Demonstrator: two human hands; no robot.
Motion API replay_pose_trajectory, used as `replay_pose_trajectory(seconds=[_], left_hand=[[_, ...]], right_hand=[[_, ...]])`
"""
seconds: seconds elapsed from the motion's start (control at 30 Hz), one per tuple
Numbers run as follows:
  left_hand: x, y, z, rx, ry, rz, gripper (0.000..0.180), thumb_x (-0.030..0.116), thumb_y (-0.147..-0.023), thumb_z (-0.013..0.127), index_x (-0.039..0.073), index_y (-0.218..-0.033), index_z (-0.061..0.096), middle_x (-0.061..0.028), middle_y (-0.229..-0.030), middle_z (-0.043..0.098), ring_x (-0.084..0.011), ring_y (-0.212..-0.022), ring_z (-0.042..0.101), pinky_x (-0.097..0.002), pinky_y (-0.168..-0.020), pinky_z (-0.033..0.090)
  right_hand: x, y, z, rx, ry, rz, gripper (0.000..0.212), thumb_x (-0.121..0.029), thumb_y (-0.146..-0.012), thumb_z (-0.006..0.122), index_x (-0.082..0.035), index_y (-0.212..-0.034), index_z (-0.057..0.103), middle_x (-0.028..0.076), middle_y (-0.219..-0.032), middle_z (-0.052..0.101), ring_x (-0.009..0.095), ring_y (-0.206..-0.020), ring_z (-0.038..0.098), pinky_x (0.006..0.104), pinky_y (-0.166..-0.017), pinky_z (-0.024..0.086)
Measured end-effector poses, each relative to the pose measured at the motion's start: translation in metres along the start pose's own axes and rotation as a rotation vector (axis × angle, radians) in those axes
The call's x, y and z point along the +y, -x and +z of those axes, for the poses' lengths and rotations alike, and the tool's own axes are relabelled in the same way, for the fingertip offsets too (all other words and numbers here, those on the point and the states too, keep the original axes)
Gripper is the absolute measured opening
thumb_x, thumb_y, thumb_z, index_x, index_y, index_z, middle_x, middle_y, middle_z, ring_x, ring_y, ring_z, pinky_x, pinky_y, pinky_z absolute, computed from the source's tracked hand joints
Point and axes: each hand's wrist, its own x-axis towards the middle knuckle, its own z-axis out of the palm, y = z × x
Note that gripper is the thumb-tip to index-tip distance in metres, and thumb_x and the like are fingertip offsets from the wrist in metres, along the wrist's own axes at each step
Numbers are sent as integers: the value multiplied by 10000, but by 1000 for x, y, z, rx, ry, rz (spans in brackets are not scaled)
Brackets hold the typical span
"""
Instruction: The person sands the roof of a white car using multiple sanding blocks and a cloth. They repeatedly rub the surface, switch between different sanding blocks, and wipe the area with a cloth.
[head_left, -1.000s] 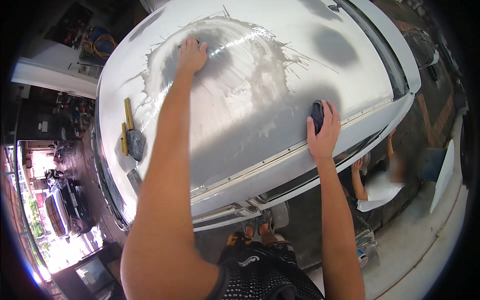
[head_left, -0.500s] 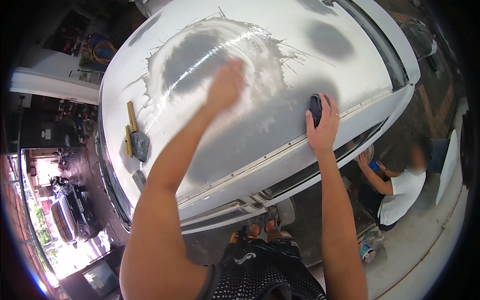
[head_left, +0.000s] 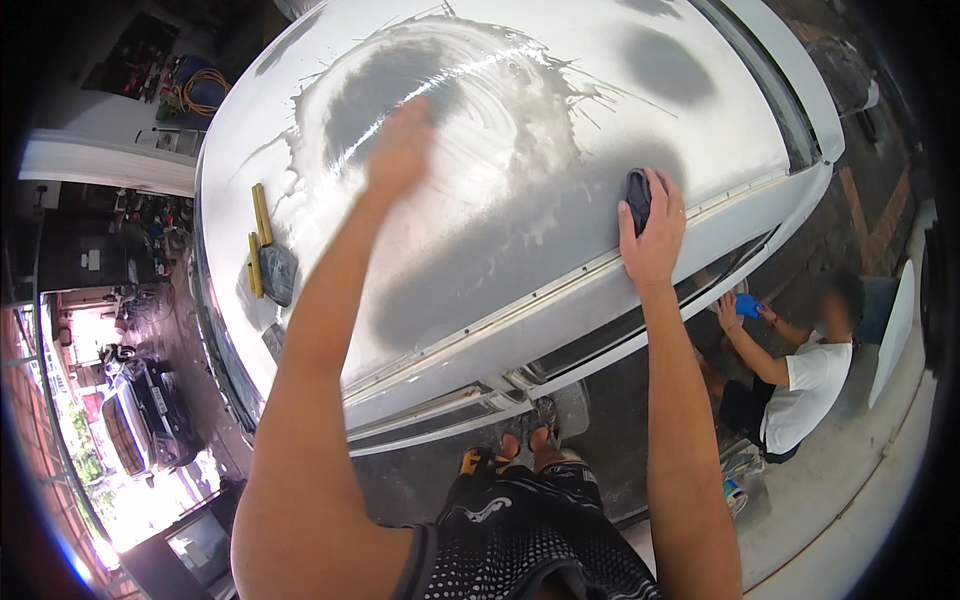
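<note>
A white car roof (head_left: 340, 290) spreads in front of me, with grey patches and a wet, whitish smeared area around a darker spot. Over that wet area is my left hand (head_left: 402, 150), smeared by motion; whether anything lies under its fingers I cannot make out. My right hand (head_left: 655, 235) rests near the roof's near right edge, its fingers closed round a dark, wadded cloth-like piece (head_left: 638, 197). That piece sits against the grey patch beside the roof's side channel.
On the roof's left lie two yellowish strips (head_left: 260, 215) and a dark grey flat piece (head_left: 281, 275). At the right a co-worker in a white shirt (head_left: 815, 385) crouches beside the car, holding a blue thing (head_left: 747, 306). A dark vehicle (head_left: 150, 415) stands at the far left.
My left hand has swept left and slightly away from me across the wet patch, where the streaks look different. My right hand stays on the dark piece. The co-worker's blue thing has risen a little.
</note>
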Motion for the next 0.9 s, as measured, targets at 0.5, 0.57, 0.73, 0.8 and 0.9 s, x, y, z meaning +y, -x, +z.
replay_pose_trajectory(seconds=[0.5,0.57,0.73,0.8,0.9], left_hand=[[19,23,2,-35,-155,-119,661,386,-1110,384,-15,-1624,275,-230,-1709,234,-355,-1602,180,-461,-1306,131],[-2,88,-10,-21,-134,-166,653,368,-1114,387,-8,-1632,259,-223,-1718,210,-344,-1610,158,-456,-1307,118],[-10,84,1,69,-249,-222,653,359,-1120,376,6,-1647,225,-214,-1725,196,-342,-1616,133,-462,-1306,113],[60,-8,29,-38,-118,-198,695,430,-1104,392,-13,-1625,273,-222,-1714,226,-345,-1610,149,-447,-1309,103],[76,-85,33,-56,-135,-141,706,442,-1102,365,-5,-1637,252,-210,-1733,177,-329,-1621,116,-439,-1316,89]], right_hand=[[14,4,-2,0,42,14,611,-225,-914,716,-112,-1482,522,178,-1501,488,434,-1351,465,562,-1170,341],[14,4,-1,-1,57,26,606,-231,-918,716,-110,-1479,523,181,-1500,489,431,-1357,463,566,-1174,335],[2,2,-1,-6,12,-13,600,-237,-929,708,-103,-1482,517,189,-1491,496,435,-1353,470,569,-1176,336],[6,-1,-2,-1,24,-21,602,-236,-931,707,-99,-1484,513,191,-1489,496,438,-1349,473,565,-1176,337],[-7,-4,6,-1,-10,-51,597,-220,-937,701,-85,-1485,508,199,-1486,498,439,-1337,483,547,-1157,353]])
